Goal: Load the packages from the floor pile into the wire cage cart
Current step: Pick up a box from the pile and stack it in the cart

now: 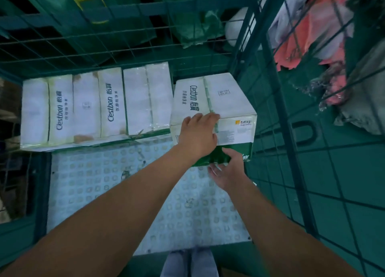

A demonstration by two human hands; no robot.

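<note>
A white and green Cestbon carton sits tilted at the back right of the wire cage cart, its near end raised. My left hand lies over its near top edge with the fingers curled onto the top. My right hand is under the carton's green bottom edge, thumb against the side. Three more white cartons stand in a row along the cart's back: one at the left, one in the middle, one beside the tilted carton.
The cart's floor is a pale studded plate. Green wire mesh walls close the back and right side. Green sacks lie behind the cart, and red and white packages fill a neighbouring cage. My feet stand at the open front.
</note>
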